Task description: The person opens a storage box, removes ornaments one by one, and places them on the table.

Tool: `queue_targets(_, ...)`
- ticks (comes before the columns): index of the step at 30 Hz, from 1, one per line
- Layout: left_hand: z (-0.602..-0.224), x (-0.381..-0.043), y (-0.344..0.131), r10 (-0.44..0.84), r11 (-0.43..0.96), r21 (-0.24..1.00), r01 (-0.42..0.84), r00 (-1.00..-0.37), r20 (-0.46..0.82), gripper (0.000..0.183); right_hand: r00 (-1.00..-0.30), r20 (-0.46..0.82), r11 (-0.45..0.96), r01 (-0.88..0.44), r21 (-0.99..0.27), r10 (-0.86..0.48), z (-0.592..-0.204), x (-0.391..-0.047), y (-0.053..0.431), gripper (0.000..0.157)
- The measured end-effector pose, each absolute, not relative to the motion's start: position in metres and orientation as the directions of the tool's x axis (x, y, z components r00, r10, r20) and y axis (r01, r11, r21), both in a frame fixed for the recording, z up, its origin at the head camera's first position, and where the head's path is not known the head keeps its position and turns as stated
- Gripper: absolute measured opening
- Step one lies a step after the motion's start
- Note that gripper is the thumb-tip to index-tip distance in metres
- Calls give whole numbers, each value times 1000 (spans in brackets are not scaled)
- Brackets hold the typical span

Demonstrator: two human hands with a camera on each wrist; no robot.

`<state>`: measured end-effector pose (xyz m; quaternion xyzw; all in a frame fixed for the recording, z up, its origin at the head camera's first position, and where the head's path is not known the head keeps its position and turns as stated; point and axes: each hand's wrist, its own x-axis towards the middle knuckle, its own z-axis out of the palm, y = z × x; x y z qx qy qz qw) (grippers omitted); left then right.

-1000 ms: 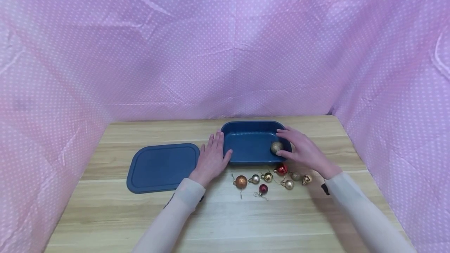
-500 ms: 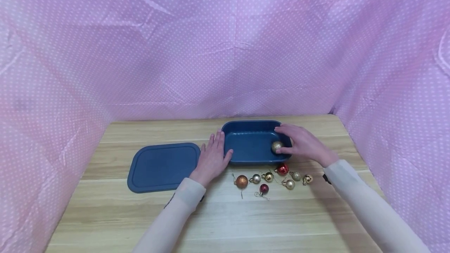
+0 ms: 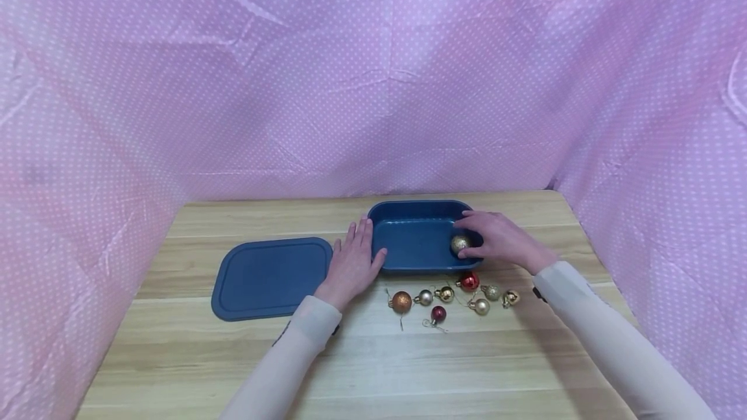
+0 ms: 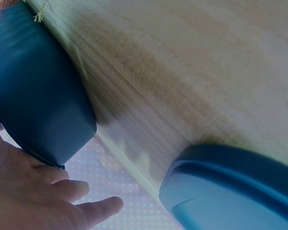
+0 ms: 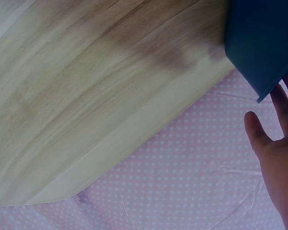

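Note:
A deep blue box with rounded corners stands at the back of the table. Its left wall is touched by my left hand, fingers extended along the side and thumb at the front left corner. Inside, near the right end, lies a gold glitter bauble. My right hand reaches over the right rim, its thumb by the bauble and its fingers spread behind it; whether the thumb touches is hard to tell. The right wrist view shows that hand at the box's outer wall, with the bauble hidden.
Left of the box a flat blue lid lies on the table. In front are several small baubles, among them an orange one, a bright red one and a dark red one. Pink dotted cloth hangs around the table.
My right hand's fingertips have dipped slightly lower and to the left over the bauble. The bauble stays near the box's right end, and my left hand keeps its place.

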<state>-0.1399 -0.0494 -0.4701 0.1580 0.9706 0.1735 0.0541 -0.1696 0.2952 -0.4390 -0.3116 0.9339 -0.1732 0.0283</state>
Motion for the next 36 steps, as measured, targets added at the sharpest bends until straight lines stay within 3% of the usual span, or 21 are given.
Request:
queue_targets(21,-470,-140,-49,321,890,362,278,-945,-64,77,-780,15,750,-606,-266,-625,-444,-174,294,56)
queue_targets(36,-469,-138,-49,317,892,356,277,-947,-58,77,-772,-13,741,-605,-290,-635,-444,-174,291,51)
